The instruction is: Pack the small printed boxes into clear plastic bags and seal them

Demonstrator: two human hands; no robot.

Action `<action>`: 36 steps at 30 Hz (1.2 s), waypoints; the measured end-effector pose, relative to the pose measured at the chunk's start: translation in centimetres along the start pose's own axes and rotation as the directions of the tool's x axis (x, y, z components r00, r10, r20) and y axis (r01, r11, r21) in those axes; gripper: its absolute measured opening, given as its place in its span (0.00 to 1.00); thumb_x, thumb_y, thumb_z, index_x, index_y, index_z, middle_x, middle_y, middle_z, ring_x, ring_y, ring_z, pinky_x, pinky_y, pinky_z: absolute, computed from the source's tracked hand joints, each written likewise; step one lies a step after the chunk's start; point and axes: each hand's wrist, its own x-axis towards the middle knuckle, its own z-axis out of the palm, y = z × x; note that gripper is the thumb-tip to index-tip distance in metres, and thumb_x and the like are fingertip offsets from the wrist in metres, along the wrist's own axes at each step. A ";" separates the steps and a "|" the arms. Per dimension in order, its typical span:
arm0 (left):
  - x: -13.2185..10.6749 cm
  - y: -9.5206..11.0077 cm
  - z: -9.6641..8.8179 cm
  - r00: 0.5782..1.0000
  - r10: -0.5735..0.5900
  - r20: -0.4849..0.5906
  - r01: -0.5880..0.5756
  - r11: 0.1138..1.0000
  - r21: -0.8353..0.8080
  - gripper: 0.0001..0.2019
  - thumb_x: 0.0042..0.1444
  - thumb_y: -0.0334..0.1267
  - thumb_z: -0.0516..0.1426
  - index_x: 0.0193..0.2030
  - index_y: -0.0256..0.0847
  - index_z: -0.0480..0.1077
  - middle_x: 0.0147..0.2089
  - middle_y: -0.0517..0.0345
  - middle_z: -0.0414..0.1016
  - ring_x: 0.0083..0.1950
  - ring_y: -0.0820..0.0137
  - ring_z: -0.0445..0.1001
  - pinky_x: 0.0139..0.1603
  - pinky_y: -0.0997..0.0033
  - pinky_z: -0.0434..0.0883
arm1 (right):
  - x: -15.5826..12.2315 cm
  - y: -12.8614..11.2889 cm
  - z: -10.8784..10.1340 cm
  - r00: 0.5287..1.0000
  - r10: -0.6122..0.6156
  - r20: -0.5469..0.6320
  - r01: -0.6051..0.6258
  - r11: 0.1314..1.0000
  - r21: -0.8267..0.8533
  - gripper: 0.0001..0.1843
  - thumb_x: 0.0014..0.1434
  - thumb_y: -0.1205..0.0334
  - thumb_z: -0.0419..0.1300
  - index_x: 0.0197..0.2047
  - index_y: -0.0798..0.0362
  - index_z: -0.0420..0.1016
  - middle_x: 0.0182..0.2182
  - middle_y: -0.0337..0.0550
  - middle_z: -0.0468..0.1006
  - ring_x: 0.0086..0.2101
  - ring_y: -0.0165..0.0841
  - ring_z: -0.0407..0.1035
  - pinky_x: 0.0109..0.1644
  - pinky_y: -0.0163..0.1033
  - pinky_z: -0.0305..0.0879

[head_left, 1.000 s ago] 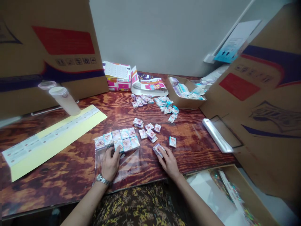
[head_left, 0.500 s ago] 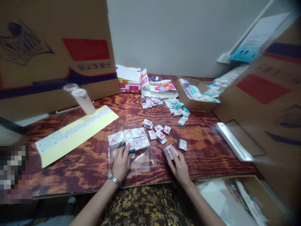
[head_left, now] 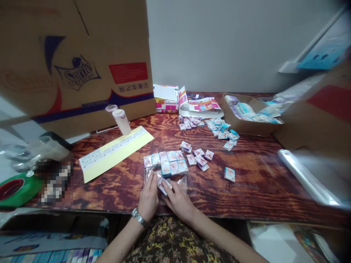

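Observation:
Several small pink-and-teal packets [head_left: 167, 161] lie in two rows on a clear plastic bag [head_left: 183, 179] on the wooden table [head_left: 246, 190]. My left hand [head_left: 149, 199], a watch on its wrist, rests on the bag's near left part with fingers together. My right hand [head_left: 178, 201] has its fingers closed on one small packet [head_left: 163, 184], which it holds over the bag just below the rows. The two hands nearly touch.
Loose packets [head_left: 200, 157] lie right of the rows, one lone packet [head_left: 229, 174] farther right, and a heap [head_left: 216, 126] near an open carton [head_left: 248, 115]. A yellow label strip [head_left: 117, 151], a white tube [head_left: 122, 122], green tape [head_left: 13, 190] and big cardboard boxes [head_left: 82, 65] surround them.
My right hand carried a packet from the right side leftwards onto the bag beside my left hand. The camera view swung left, so everything shifted right in the picture.

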 end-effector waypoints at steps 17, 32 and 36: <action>-1.4 -0.1 0.2 0.997 0.016 0.071 -0.017 1.000 0.025 0.28 0.57 0.28 0.45 0.65 0.40 0.46 0.66 0.42 0.47 0.65 0.59 0.51 0.58 0.58 0.64 | 0.3 0.9 1.7 0.994 -0.014 -0.112 0.011 0.999 -0.031 0.20 0.60 0.63 0.50 0.56 0.55 0.61 0.39 0.50 0.70 0.39 0.37 0.68 0.43 0.41 0.67; 1.3 -0.6 2.2 0.992 -0.042 0.116 0.007 0.959 0.283 0.28 0.53 0.20 0.45 0.62 0.34 0.50 0.61 0.33 0.55 0.53 0.57 0.68 0.37 0.66 0.75 | -0.4 2.2 3.0 0.996 0.019 -0.091 -0.018 1.000 0.013 0.12 0.58 0.69 0.47 0.44 0.56 0.66 0.34 0.47 0.72 0.37 0.36 0.66 0.43 0.40 0.64; 1.6 -1.1 2.9 0.999 -0.014 0.048 0.004 0.979 0.206 0.31 0.54 0.23 0.48 0.64 0.36 0.43 0.63 0.32 0.51 0.59 0.54 0.61 0.41 0.62 0.73 | -0.6 2.2 3.3 0.998 0.008 -0.059 -0.011 0.999 -0.048 0.10 0.58 0.69 0.48 0.41 0.55 0.68 0.33 0.46 0.71 0.35 0.35 0.65 0.41 0.38 0.63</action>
